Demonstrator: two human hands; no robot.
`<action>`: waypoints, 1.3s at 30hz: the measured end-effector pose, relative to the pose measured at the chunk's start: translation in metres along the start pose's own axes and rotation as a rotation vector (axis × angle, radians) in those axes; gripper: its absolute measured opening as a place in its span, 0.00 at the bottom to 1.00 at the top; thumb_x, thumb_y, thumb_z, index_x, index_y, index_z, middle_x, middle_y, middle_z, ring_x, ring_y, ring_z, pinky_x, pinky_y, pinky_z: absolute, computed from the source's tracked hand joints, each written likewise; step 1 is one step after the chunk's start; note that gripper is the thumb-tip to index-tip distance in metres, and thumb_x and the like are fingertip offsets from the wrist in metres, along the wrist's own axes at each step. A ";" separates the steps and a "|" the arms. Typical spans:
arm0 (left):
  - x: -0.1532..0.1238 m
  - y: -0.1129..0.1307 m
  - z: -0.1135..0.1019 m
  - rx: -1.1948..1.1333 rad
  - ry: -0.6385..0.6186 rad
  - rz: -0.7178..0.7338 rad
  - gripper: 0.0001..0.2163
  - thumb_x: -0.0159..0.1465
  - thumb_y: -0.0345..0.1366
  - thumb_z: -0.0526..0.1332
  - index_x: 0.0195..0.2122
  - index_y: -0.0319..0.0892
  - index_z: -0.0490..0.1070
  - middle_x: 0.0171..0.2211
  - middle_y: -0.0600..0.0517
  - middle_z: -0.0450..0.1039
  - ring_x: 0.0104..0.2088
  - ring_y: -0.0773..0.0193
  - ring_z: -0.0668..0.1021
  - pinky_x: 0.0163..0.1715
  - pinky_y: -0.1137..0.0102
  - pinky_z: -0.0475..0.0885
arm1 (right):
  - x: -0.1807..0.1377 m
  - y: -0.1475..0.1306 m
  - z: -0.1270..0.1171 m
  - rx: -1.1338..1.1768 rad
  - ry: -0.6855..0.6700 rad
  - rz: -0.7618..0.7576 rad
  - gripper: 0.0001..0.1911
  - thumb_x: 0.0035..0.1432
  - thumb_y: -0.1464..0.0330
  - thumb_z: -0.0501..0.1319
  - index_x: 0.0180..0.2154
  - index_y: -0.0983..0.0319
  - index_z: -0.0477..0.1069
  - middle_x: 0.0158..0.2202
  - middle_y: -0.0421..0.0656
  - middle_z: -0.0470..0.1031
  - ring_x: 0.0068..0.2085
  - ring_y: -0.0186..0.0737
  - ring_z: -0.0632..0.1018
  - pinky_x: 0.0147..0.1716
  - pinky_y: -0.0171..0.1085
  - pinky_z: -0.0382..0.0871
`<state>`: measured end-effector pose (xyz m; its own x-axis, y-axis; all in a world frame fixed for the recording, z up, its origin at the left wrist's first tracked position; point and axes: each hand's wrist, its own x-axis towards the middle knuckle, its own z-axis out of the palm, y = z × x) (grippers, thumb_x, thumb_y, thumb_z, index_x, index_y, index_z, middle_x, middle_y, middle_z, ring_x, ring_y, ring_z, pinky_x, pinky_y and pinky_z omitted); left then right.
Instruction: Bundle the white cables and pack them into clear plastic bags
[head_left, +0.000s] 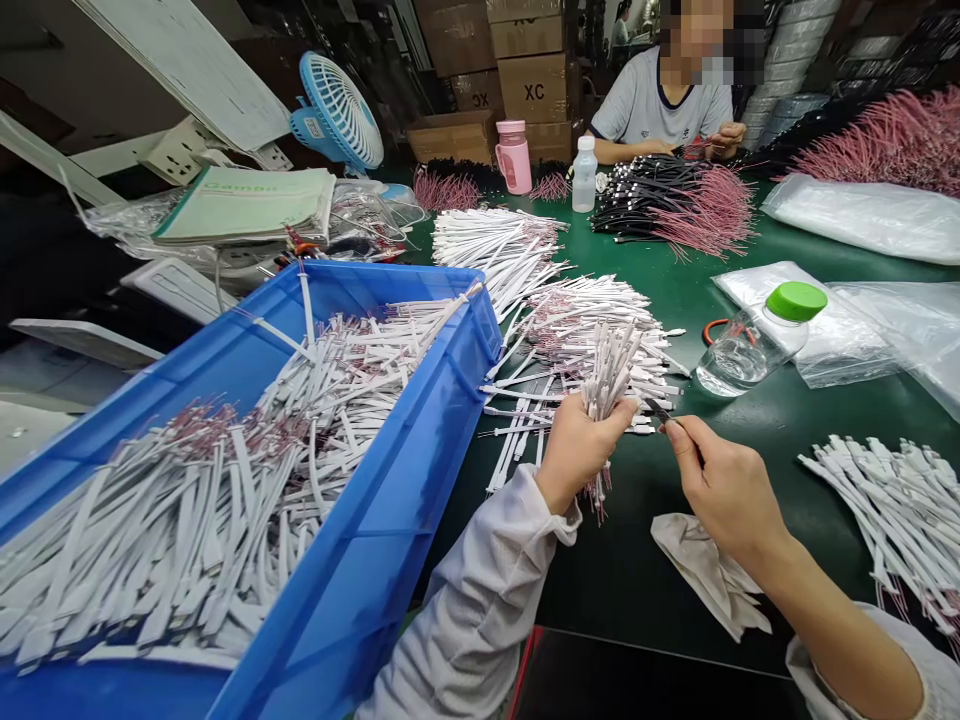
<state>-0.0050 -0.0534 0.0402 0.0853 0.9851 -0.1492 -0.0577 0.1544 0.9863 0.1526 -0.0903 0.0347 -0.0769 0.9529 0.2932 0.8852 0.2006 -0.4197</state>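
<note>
The left hand (pixel 577 450) clenches the white cable bundle (pixel 611 370) upright — the right hand (pixel 724 485), just beside it, pinches a small dark piece (pixel 660 411).

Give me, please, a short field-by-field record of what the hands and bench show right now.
Left: the left hand grips a white cable bundle, tips up.
Right: the right hand pinches a small dark item by the bundle's tips.
Crate: blue crate full of white cable pieces, left of the hands.
Table: green table with loose white piles, a cloth, a green-capped bottle.
Across: a co-worker sits at the far side.
</note>
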 end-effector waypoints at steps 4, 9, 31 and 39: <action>0.000 0.001 0.000 -0.027 -0.008 -0.021 0.15 0.56 0.44 0.64 0.24 0.41 0.61 0.17 0.61 0.52 0.16 0.76 0.56 0.18 0.76 0.53 | 0.000 0.001 0.001 -0.020 0.002 -0.009 0.18 0.67 0.60 0.47 0.30 0.60 0.67 0.17 0.36 0.64 0.18 0.34 0.64 0.22 0.34 0.50; -0.001 0.008 0.002 -0.147 -0.020 -0.097 0.16 0.55 0.42 0.65 0.22 0.42 0.59 0.15 0.63 0.49 0.15 0.77 0.53 0.15 0.76 0.51 | 0.000 0.005 0.000 -0.077 0.056 0.015 0.18 0.67 0.60 0.48 0.34 0.61 0.71 0.19 0.38 0.68 0.20 0.36 0.68 0.23 0.35 0.52; 0.001 0.000 -0.001 0.021 0.023 -0.011 0.16 0.56 0.43 0.63 0.22 0.42 0.58 0.15 0.62 0.52 0.16 0.76 0.56 0.19 0.76 0.53 | -0.004 0.001 0.005 -0.149 0.196 -0.135 0.15 0.65 0.66 0.53 0.50 0.60 0.73 0.35 0.41 0.80 0.29 0.36 0.78 0.26 0.34 0.60; 0.002 0.005 0.001 -0.341 -0.083 -0.178 0.11 0.57 0.40 0.63 0.25 0.38 0.68 0.15 0.59 0.58 0.16 0.75 0.62 0.17 0.76 0.60 | 0.007 0.037 0.002 -0.345 0.022 0.132 0.13 0.65 0.66 0.51 0.45 0.61 0.70 0.29 0.43 0.77 0.25 0.42 0.75 0.24 0.37 0.53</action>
<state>-0.0042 -0.0503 0.0451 0.2028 0.9335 -0.2957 -0.3605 0.3519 0.8638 0.1841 -0.0759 0.0195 0.0551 0.9598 0.2753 0.9897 -0.0161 -0.1421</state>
